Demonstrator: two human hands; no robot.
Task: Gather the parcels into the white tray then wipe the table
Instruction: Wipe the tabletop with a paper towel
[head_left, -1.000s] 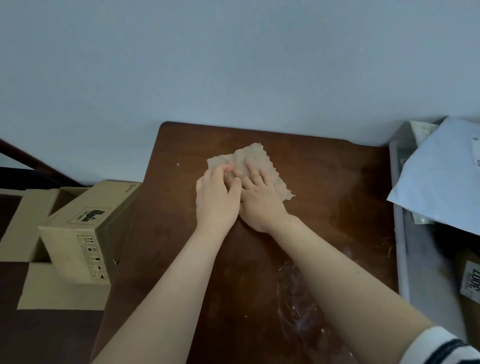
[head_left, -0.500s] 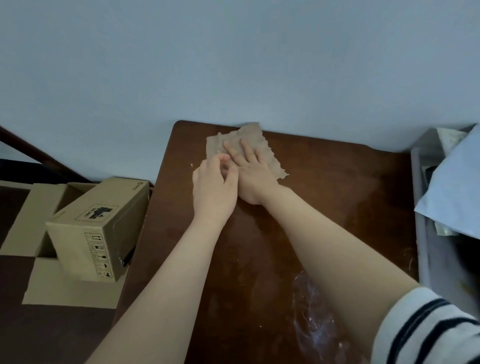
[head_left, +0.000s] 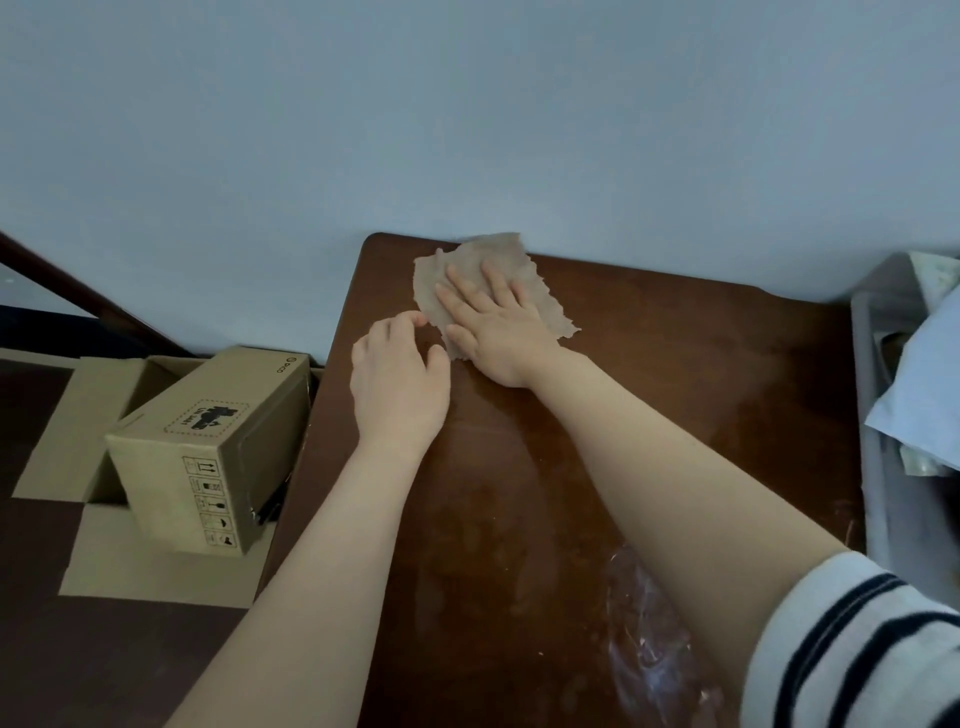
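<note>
A beige cloth (head_left: 540, 291) with ragged edges lies flat at the far left corner of the dark brown table (head_left: 675, 374), against the wall. My right hand (head_left: 493, 327) presses flat on the cloth, fingers spread. My left hand (head_left: 400, 384) rests on the table just left of it, fingers loosely curled, fingertips near the cloth's left edge and holding nothing. The white tray (head_left: 872, 426) stands at the right edge of the view, with a pale blue-white parcel (head_left: 924, 400) inside it.
A cardboard box (head_left: 208, 447) sits on flattened cardboard (head_left: 156, 566) on the dark floor left of the table. A pale wall rises directly behind the table. A crumpled piece of clear plastic (head_left: 654, 649) lies on the table's near right part.
Both hands pushed the cloth away from me to the table's far edge. My left hand has since come off the cloth and drawn back to its left; my right hand stays on it.
</note>
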